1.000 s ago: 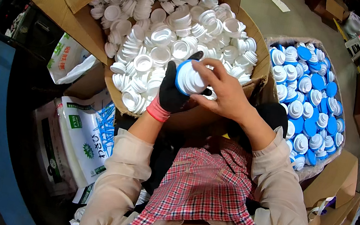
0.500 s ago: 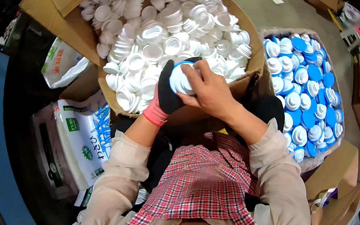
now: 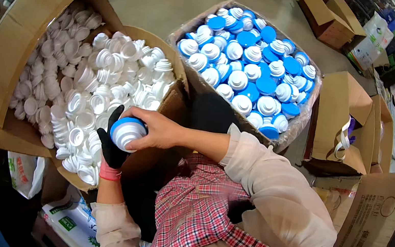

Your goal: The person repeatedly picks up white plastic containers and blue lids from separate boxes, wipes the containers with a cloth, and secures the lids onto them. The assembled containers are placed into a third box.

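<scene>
Between my hands is a white, stepped, round plastic piece with a blue disc base [image 3: 127, 134], tilted so its white rings face me. My left hand [image 3: 112, 145], in a black glove with a pink cuff, cups it from the left and behind. My bare right hand [image 3: 152, 129] grips it from the right, thumb on the white rings and fingers over the blue edge. Some left fingers are hidden behind the piece. Both hands are over the near right edge of a large cardboard box [image 3: 12, 53] full of loose white plastic parts [image 3: 85, 121].
Ahead to the right stands a plastic-lined box [image 3: 293, 123] heaped with similar blue-and-white pieces [image 3: 249, 75]. Open cardboard boxes [image 3: 343, 115] sit farther right, another [image 3: 327, 20] at the back. White printed sacks [image 3: 73, 223] lie at lower left. A dark knee [image 3: 214, 113] is between the two full boxes.
The view has swung right, so both full boxes sit farther left in the picture. The piece stays in both hands, now with more of its blue edge showing and my right fingers wrapped over it.
</scene>
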A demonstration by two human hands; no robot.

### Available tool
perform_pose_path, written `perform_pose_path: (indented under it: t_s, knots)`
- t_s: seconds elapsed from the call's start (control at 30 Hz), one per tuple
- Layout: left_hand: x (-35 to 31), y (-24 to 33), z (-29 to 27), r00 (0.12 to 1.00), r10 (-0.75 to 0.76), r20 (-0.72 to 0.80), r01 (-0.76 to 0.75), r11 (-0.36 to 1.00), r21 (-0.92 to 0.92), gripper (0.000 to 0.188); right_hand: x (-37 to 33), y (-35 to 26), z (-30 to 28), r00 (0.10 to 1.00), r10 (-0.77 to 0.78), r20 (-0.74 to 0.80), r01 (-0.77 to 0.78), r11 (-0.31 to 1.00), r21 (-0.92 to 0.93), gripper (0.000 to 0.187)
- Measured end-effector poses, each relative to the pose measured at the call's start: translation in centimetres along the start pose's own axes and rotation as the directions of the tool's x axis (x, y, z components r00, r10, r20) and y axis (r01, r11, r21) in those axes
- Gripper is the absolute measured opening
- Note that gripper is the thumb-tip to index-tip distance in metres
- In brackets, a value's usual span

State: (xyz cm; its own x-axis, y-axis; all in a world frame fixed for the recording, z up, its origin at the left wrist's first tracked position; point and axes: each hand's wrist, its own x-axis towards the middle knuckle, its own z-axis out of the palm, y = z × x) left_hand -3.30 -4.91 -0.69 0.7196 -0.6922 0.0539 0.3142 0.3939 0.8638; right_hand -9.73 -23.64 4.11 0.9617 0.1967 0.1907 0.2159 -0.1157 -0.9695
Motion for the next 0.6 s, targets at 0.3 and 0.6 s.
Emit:
perform_pose_path:
  t_s: [0.3, 0.6]
  knots:
    - [0.8, -1.4, -0.9, 0.956, -0.191, -0.221, 0.268, 0.876, 0.401, 0.036, -6.7, 3.8, -19.0, 0.701, 0.154, -0.696, -0.090, 0.988, 0.128, 0.067]
    - [1.7, -3.5, -1.0, 0.972, -0.152, -0.180, 0.235, 0.681, 0.694, 0.031, 7.3, 16.7, -32.7, 0.550, 0.153, -0.821, -0.402, 0.910, -0.100, 0.057]
